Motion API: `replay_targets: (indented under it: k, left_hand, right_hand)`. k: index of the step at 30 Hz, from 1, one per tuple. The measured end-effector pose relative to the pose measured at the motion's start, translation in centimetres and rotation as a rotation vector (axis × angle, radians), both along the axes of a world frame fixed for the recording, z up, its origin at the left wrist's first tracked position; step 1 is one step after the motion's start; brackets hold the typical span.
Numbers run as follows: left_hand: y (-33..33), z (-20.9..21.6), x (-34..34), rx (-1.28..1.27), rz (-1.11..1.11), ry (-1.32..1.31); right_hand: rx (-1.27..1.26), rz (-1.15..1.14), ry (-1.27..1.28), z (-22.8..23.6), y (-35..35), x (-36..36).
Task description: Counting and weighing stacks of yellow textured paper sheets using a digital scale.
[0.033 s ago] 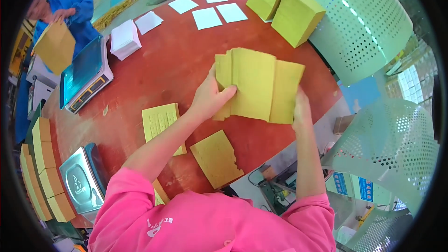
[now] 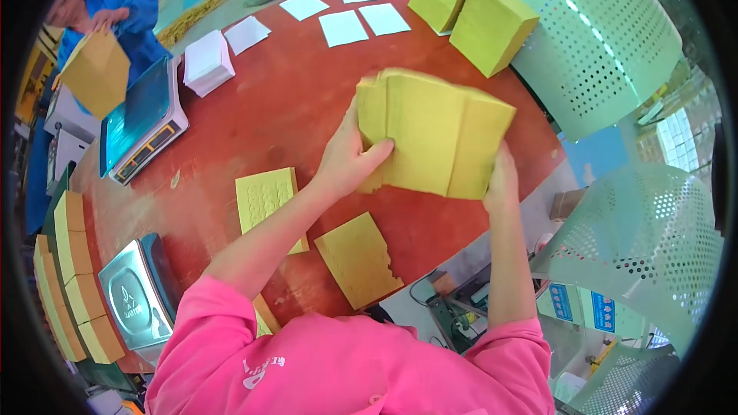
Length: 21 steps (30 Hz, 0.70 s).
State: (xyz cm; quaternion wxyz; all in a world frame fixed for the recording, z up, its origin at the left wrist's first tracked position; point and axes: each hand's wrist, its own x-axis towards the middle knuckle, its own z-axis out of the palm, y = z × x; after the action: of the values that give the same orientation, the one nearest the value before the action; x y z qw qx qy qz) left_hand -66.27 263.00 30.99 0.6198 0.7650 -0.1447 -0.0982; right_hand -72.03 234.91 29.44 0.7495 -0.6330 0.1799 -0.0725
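Both my hands hold a fanned stack of yellow paper sheets above the red table. My left hand grips its left side, thumb on top and fingers hidden underneath. At the right edge, my right hand is closed round the stack, its fingertips hidden behind the paper. The sheets are spread in uneven steps. Below them on the table lie a yellow sheet with a torn edge and a yellow stack with embossed marks, partly covered by my left forearm.
Two tall yellow paper stacks stand at the far right, near perforated green chairs. White sheets and a white stack lie at the back. Scales stand left. A co-worker in blue holds yellowish paper.
The stack in my hands has shifted slightly up and to the right, its right side lifting with my right hand. The co-worker's paper has moved slightly.
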Motion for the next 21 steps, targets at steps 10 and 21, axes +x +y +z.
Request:
replay_targets:
  k: [10,21]
  left_hand:
    - [0.6,-5.6,-1.6,0.047,0.093,-0.189]
    - [1.4,-6.3,-1.0,-0.188,0.009,-0.054]
  right_hand:
    - [0.322,-0.122,-0.315,-5.4,0.2,-0.9]
    - [0.282,-0.089,-0.303,-5.3,-1.2,-1.0]
